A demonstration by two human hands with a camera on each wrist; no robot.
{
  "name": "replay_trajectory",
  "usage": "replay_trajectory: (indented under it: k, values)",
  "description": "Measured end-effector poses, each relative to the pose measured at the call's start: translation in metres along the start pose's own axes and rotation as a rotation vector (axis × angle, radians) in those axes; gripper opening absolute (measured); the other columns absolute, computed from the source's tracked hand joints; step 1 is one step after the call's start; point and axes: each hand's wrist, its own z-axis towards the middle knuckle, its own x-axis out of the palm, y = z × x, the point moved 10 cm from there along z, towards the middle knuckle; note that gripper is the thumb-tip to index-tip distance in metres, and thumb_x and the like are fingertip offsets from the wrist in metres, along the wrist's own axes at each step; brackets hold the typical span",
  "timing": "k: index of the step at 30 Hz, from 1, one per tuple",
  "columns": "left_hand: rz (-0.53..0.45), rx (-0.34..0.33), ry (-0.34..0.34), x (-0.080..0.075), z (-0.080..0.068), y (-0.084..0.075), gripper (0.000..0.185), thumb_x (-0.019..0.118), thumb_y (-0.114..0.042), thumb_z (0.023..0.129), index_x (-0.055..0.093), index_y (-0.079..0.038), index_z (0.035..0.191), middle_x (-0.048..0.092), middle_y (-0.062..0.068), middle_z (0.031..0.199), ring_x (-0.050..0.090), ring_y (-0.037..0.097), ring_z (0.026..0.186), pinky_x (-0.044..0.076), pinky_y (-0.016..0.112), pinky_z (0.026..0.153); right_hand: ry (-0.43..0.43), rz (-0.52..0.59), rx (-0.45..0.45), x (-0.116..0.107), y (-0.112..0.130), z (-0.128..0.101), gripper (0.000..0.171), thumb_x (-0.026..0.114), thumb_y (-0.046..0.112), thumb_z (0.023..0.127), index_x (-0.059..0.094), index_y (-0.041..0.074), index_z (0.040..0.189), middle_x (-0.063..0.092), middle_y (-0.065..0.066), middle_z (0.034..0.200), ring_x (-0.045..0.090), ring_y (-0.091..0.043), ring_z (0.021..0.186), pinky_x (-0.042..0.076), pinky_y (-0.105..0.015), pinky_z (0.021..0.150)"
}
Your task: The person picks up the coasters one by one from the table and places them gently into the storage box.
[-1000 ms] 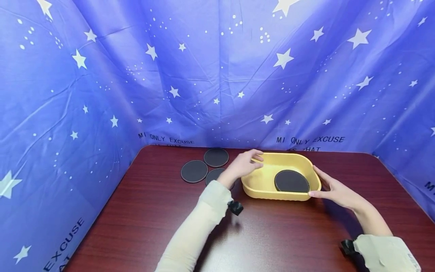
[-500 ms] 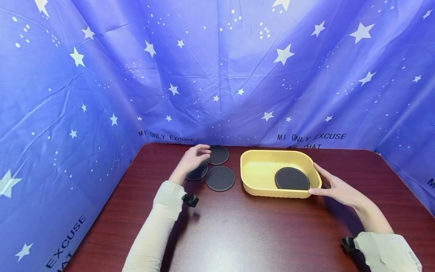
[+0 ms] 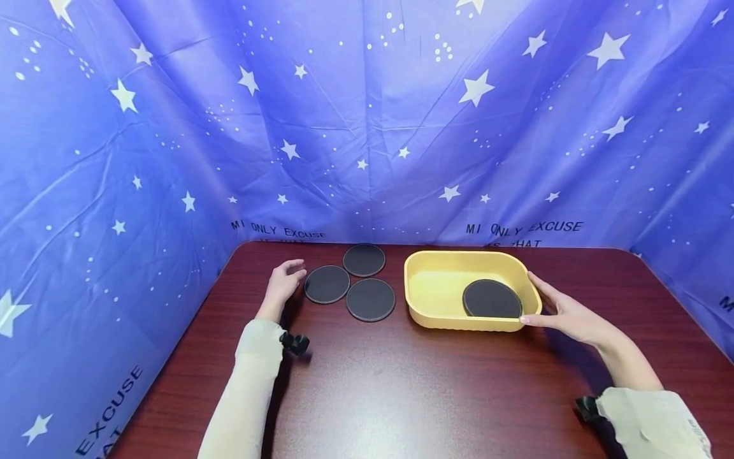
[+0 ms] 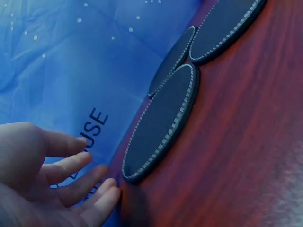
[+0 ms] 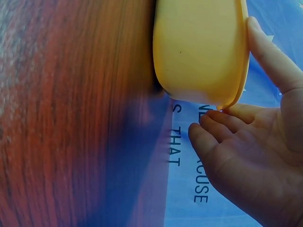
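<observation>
Two bare hands are shown at a dark red, wood-grained table [image 3: 355, 389], behind which a blue star-printed cloth [image 3: 367, 127] is hung. A yellow tray [image 3: 464, 324] is set upright to the right of the middle, near the table's far edge. Its right end is held by the right hand [image 3: 564, 317]: the thumb is laid on the near corner of the rim and the index finger is brought against the end wall, while the remaining fingers are loosely bent below the rim in the right wrist view. By this hold the tray is presumably steadied against sliding.

One black disc [image 3: 492, 298] is contained in the tray, towards its right end; its near edge is hidden by the near wall, so whether it lies quite flat cannot be told. Outside, to the tray's left, three discs are laid flat in a close cluster: the left disc [image 3: 327, 284], the far disc [image 3: 364, 260] and the near disc [image 3: 370, 299], each edged with pale stitching.

The left hand [image 3: 283, 284] is placed just beside the left disc, apart from it. Its fingers are spread and gently bent, and nothing is held; the disc's rim is probably most easily reached from this side.
</observation>
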Motion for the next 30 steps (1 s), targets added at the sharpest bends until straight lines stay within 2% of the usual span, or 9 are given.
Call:
replay_trajectory:
  k: [3, 5, 8, 14, 21, 24, 27, 30]
  values:
    - [-0.096, -0.078, 0.025, 0.003, -0.002, 0.009, 0.043, 0.049, -0.002, 0.100, 0.047, 0.006, 0.143, 0.052, 0.027, 0.144, 0.056, 0.029, 0.120, 0.052, 0.039, 0.104, -0.003, -0.001, -0.006, 0.000, 0.000, 0.000, 0.097, 0.068, 0.012, 0.093, -0.001, 0.001, 0.159, 0.001, -0.031, 0.164, 0.001, -0.048, 0.148, 0.024, 0.008, 0.092]
    - [-0.177, -0.107, 0.046, 0.006, -0.003, 0.011, 0.045, 0.046, 0.000, 0.101, 0.044, 0.006, 0.145, 0.049, 0.029, 0.145, 0.054, 0.031, 0.125, 0.047, 0.046, 0.110, -0.008, -0.010, -0.003, -0.001, -0.001, -0.001, 0.097, 0.068, 0.013, 0.093, -0.001, 0.002, 0.159, 0.001, -0.030, 0.164, 0.000, -0.048, 0.149, 0.023, 0.009, 0.091]
    - [-0.245, -0.136, 0.059, 0.008, -0.004, 0.011, 0.046, 0.043, 0.000, 0.101, 0.041, 0.005, 0.147, 0.048, 0.030, 0.145, 0.053, 0.035, 0.127, 0.044, 0.048, 0.113, -0.017, -0.024, -0.001, -0.003, -0.002, -0.002, 0.096, 0.068, 0.014, 0.093, 0.000, 0.004, 0.160, 0.002, -0.030, 0.164, -0.001, -0.048, 0.149, 0.022, 0.009, 0.091]
    - [-0.280, -0.177, 0.045, 0.011, -0.004, 0.016, 0.046, 0.046, 0.000, 0.101, 0.044, 0.003, 0.146, 0.051, 0.029, 0.139, 0.061, 0.026, 0.114, 0.049, 0.040, 0.108, -0.020, -0.034, -0.008, -0.005, 0.001, -0.002, 0.096, 0.068, 0.013, 0.093, 0.000, 0.004, 0.160, 0.002, -0.030, 0.164, -0.001, -0.047, 0.149, 0.021, 0.009, 0.092]
    - [-0.270, -0.169, 0.094, 0.018, -0.004, 0.015, 0.048, 0.050, 0.003, 0.099, 0.043, 0.004, 0.146, 0.048, 0.027, 0.146, 0.064, 0.009, 0.094, 0.056, 0.022, 0.089, -0.018, -0.038, 0.004, -0.005, 0.001, -0.002, 0.096, 0.068, 0.014, 0.093, -0.001, 0.005, 0.160, 0.002, -0.029, 0.164, 0.001, -0.050, 0.148, 0.021, 0.009, 0.091]
    - [-0.205, -0.125, 0.129, 0.021, -0.005, 0.013, 0.050, 0.055, 0.002, 0.097, 0.043, 0.005, 0.146, 0.048, 0.028, 0.147, 0.064, 0.011, 0.099, 0.056, 0.024, 0.091, -0.015, -0.029, 0.010, -0.003, 0.000, -0.003, 0.096, 0.068, 0.014, 0.093, -0.001, 0.005, 0.160, 0.002, -0.029, 0.164, 0.001, -0.051, 0.147, 0.022, 0.009, 0.091]
    - [-0.091, -0.033, 0.158, 0.026, -0.007, 0.009, 0.054, 0.061, 0.001, 0.093, 0.044, 0.006, 0.144, 0.051, 0.029, 0.144, 0.065, 0.027, 0.114, 0.055, 0.034, 0.099, -0.011, -0.014, 0.007, -0.001, 0.001, -0.003, 0.096, 0.068, 0.013, 0.093, 0.000, 0.004, 0.160, 0.001, -0.030, 0.164, -0.001, -0.051, 0.148, 0.022, 0.009, 0.091]
    - [0.013, 0.062, 0.199, 0.033, -0.009, 0.004, 0.062, 0.068, -0.001, 0.088, 0.043, 0.007, 0.144, 0.051, 0.030, 0.143, 0.054, 0.040, 0.129, 0.048, 0.045, 0.108, -0.010, -0.008, 0.003, 0.000, 0.002, -0.003, 0.096, 0.068, 0.013, 0.093, -0.001, 0.003, 0.159, 0.001, -0.030, 0.164, -0.002, -0.049, 0.148, 0.022, 0.009, 0.091]
